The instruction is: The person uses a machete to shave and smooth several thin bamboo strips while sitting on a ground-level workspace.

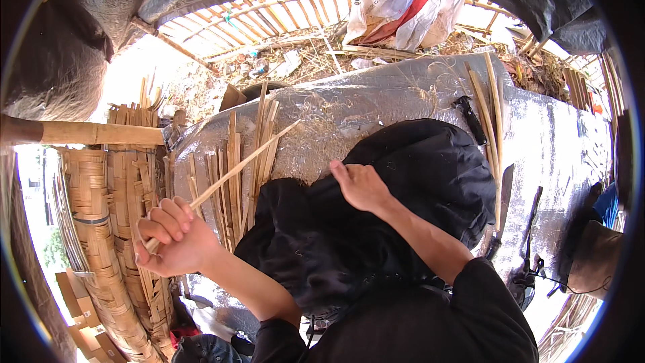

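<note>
Strip [245,165] held in the left hand [168,232], work seemingly partway.

The left grip is closed firmly around its lower end, its tip slanting up over loose strips [233,144]; the right hand [363,187] is apart from it, its grip unclear. Longer strips [496,154] lie rightward on the silvery sheet [322,104]; which pieces are finished, I cannot tell.

The strip [248,163] is pale straw-yellow, the clothing [430,175] plain black, the sheet [329,104] silver, the mats [91,188] tan with a woven pattern, the sacking [440,17] white and red.
</note>
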`<state>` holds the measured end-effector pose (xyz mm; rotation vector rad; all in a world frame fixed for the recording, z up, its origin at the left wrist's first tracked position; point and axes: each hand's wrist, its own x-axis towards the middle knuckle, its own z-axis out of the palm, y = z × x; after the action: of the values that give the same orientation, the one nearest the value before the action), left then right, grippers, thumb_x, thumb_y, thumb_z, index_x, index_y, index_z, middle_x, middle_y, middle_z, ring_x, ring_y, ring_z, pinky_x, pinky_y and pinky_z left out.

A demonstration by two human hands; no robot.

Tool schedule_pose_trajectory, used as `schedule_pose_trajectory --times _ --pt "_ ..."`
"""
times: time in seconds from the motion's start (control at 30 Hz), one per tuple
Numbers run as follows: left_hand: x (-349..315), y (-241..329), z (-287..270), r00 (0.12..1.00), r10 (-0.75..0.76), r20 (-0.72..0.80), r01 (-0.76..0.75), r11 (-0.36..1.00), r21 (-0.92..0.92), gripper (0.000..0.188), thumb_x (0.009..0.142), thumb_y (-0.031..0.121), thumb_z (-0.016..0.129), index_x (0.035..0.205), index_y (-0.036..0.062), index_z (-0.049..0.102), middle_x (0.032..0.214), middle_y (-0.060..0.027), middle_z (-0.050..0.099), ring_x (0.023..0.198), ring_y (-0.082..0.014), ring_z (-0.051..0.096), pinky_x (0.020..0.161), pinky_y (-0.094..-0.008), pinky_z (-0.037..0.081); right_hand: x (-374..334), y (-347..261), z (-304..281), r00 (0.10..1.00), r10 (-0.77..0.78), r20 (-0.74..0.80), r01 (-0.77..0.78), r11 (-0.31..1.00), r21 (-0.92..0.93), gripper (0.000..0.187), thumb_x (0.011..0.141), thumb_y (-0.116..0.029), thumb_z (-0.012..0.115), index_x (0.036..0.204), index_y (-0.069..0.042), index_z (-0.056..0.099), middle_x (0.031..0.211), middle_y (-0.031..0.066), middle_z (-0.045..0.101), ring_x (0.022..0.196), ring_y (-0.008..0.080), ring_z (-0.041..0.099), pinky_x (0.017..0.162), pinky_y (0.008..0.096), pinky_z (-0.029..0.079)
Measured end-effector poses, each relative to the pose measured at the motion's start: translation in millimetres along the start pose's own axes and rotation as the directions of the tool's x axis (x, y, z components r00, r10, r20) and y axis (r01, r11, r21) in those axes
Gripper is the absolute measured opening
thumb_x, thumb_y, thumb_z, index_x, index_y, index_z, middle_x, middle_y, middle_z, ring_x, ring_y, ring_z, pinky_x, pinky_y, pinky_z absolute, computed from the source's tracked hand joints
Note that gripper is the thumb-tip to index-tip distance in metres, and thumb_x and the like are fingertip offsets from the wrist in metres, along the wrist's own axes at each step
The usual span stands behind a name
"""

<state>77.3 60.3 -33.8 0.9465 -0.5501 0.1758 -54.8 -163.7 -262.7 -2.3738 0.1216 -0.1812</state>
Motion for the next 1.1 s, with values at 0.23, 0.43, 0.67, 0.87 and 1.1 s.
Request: schedule_pose_trajectory --times 0.23,0.43,0.67,0.87,1.1 --pt "-25.3 -19.6 41.4 0.994 0.082 0.072 -0.082 0.997 -0.006 0.046 0.097 0.04 0.039 0.06 0.0125 0.033 0.054 -0.0006 0.029 0.051 -0.0136 0.025 0.055 -0.0331 0.026 18.9 -116.5 -53.6 0.984 0.063 0.169 -0.15 0.805 0.574 0.058 0.102 -0.05 0.049 0.079 0.001 0.065 0.062 0.027 0.061 0.064 0.0473 0.064 0.061 0.055 0.052" --pt "-35.3 -23.0 21.7 0.997 0.06 0.047 -0.057 0.996 -0.069 0.042 0.095 0.034 0.041 0.06 0.0136 0.03 0.051 0.0002 0.024 0.048 -0.012 0.016 0.051 -0.0322 0.019 34.5 -34.6 5.5 0.973 0.227 0.049 -0.231 0.923 0.308 0.058 0.105 -0.043 0.048 0.074 0.003 0.064 0.063 0.0262 0.06 0.063 0.0454 0.063 0.053 0.0503 0.05" --pt "-31.7 -25.8 33.4 0.992 0.085 -0.093 -0.088 0.996 -0.03 0.042 0.095 0.034 0.041 0.06 0.0157 0.026 0.052 0.0006 0.021 0.049 -0.0122 0.015 0.05 -0.032 0.019 26.0 -84.7 -16.7 0.982 0.176 0.067 -0.187 0.862 0.472 0.053 0.103 -0.042 0.053 0.071 0.0 0.064 0.059 0.0254 0.056 0.063 0.0472 0.061 0.059 0.0515 0.048" --pt "-36.7 -23.7 21.2 0.99 0.104 -0.095 -0.101 0.994 0.037 0.043 0.094 0.036 0.042 0.06 0.0166 0.025 0.053 0.002 0.018 0.05 -0.0123 0.015 0.052 -0.0313 0.021 39.5 -69.5 -0.5 0.977 0.201 0.075 -0.209 0.814 0.541 0.061 0.103 -0.048 0.049 0.07 0.001 0.064 0.065 0.0265 0.06 0.065 0.0459 0.063 0.06 0.0504 0.049" --pt "-34.2 -10.1 -10.1 0.981 0.047 -0.188 -0.039 0.998 0.046 0.042 0.092 0.03 0.046 0.058 0.0173 0.024 0.053 0.0025 0.017 0.05 -0.0119 0.015 0.052 -0.031 0.02 50.5 -91.7 2.2 0.99 0.065 0.124 -0.115 0.886 0.449 0.064 0.1 -0.057 0.048 0.071 -0.002 0.06 0.058 0.0253 0.06 0.061 0.0476 0.063 0.059 0.0543 0.052"
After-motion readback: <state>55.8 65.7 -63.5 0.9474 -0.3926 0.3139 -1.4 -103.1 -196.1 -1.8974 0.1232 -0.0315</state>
